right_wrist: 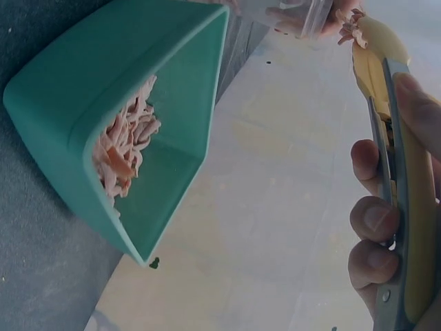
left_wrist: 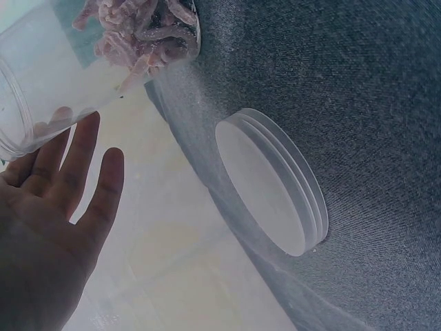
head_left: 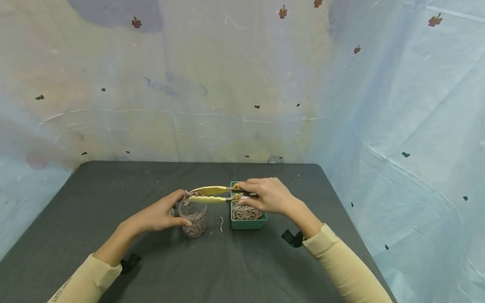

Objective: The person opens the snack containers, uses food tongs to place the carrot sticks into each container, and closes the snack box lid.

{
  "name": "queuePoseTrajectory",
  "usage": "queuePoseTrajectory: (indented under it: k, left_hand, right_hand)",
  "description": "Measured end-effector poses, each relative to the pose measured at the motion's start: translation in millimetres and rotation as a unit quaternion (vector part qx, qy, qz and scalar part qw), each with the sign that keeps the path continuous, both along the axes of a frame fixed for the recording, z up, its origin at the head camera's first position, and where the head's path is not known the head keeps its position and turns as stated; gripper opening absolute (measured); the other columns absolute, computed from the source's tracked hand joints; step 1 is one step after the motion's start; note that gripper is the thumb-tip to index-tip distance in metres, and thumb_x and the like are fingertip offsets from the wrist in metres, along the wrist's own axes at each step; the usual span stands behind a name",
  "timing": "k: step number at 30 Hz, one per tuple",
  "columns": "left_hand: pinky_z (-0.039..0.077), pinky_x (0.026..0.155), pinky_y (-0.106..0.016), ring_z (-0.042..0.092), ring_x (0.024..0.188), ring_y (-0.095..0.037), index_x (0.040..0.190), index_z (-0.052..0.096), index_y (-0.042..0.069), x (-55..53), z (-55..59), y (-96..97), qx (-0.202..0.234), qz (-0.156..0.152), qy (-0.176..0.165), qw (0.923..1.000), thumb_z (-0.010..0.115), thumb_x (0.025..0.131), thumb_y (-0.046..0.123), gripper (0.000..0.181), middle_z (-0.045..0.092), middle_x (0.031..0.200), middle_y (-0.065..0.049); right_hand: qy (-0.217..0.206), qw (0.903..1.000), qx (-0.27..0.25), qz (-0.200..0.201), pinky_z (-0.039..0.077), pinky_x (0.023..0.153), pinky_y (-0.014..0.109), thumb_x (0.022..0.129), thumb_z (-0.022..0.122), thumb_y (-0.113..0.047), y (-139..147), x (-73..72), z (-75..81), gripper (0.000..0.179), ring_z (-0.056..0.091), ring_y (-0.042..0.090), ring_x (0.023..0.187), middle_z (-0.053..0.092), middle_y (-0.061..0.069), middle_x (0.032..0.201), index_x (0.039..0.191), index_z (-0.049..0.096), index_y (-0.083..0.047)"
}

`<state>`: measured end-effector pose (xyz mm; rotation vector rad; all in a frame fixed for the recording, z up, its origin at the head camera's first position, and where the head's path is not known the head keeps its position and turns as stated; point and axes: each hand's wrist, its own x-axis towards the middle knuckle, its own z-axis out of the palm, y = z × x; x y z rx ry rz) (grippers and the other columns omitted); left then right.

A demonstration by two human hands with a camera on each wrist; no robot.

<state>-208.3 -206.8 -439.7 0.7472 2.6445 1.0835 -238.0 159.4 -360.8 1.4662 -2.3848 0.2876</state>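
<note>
My left hand (head_left: pixel 161 213) holds a clear jar (head_left: pixel 196 227) near its rim, thumb in front and fingers behind. Greyish-brown strips (left_wrist: pixel 148 34) lie in the bottom of the jar. In my right hand (head_left: pixel 270 194) is a pair of tongs (head_left: pixel 212 190) with yellow tips, gripped around the handles. The tongs pinch a small bunch of the strips (right_wrist: pixel 353 27) just above the jar's mouth. To the right of the jar stands a green container (head_left: pixel 248 225), partly filled with more strips and partly hidden beneath the tongs and right hand.
One loose strip (head_left: pixel 221 224) lies on the dark table (head_left: pixel 159 261) between jar and container. A round translucent lid (left_wrist: pixel 262 183) rests on the table near the left hand. Behind and to the right hangs plastic sheeting (head_left: pixel 212 84).
</note>
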Motion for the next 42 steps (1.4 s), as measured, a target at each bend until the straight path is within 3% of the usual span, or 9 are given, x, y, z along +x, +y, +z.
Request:
queuePoseTrajectory:
  k: [4, 10, 14, 27, 42]
  left_hand:
    - [0.049, 0.092, -0.054, 0.053, 0.131, -0.038, 0.132, 0.051, 0.015, -0.2, -1.6, -0.3, 0.010, -0.004, -0.001, 0.9999, 0.084, 0.088, 0.043, 0.062, 0.054, 0.135, -0.011]
    - [0.050, 0.089, -0.055, 0.056, 0.122, -0.034, 0.142, 0.048, 0.015, -0.5, -2.4, -1.4, 0.007, -0.001, -0.001, 1.0000, 0.084, 0.088, 0.046, 0.072, 0.055, 0.133, -0.010]
    - [0.050, 0.091, -0.057, 0.055, 0.123, -0.033, 0.150, 0.045, 0.014, -0.4, -2.1, -2.4, 0.000, 0.000, 0.002, 1.0000, 0.083, 0.088, 0.048, 0.080, 0.054, 0.138, -0.012]
    - [0.049, 0.090, -0.054, 0.054, 0.120, -0.030, 0.151, 0.045, 0.014, -0.5, -0.2, -3.2, 0.001, 0.000, -0.003, 1.0000, 0.083, 0.088, 0.048, 0.081, 0.054, 0.136, -0.009]
    - [0.046, 0.101, -0.064, 0.052, 0.133, -0.040, 0.151, 0.043, 0.009, 0.4, 0.0, -1.5, 0.009, -0.004, -0.001, 1.0000, 0.084, 0.088, 0.043, 0.082, 0.053, 0.142, -0.014]
  right_hand:
    - [-0.003, 0.9999, 0.011, 0.001, 0.035, 0.050, 0.019, 0.094, 0.079, -0.037, -4.7, 0.0, -3.8, 0.045, 0.052, 0.005, 0.058, 0.070, 0.000, 0.094, 0.128, 0.073, -0.009]
    - [-0.012, 0.9998, 0.016, 0.008, 0.037, 0.050, 0.018, 0.095, 0.077, -0.037, -8.8, -1.6, -9.2, 0.046, 0.055, 0.005, 0.059, 0.073, 0.002, 0.102, 0.131, 0.072, -0.009]
    - [-0.013, 0.9997, 0.019, 0.009, 0.037, 0.050, 0.018, 0.096, 0.077, -0.038, -11.3, -1.9, -11.7, 0.044, 0.055, 0.005, 0.058, 0.072, 0.001, 0.099, 0.129, 0.073, -0.010]
    - [-0.015, 0.9990, 0.041, -0.008, 0.036, 0.050, 0.019, 0.096, 0.076, -0.040, -14.5, -1.3, -11.3, 0.044, 0.054, 0.005, 0.058, 0.070, -0.001, 0.096, 0.130, 0.073, -0.011]
    - [-0.024, 0.9989, 0.037, -0.015, 0.035, 0.049, 0.020, 0.094, 0.078, -0.040, -13.1, -1.8, -10.3, 0.047, 0.053, 0.005, 0.057, 0.071, 0.001, 0.097, 0.131, 0.072, -0.011]
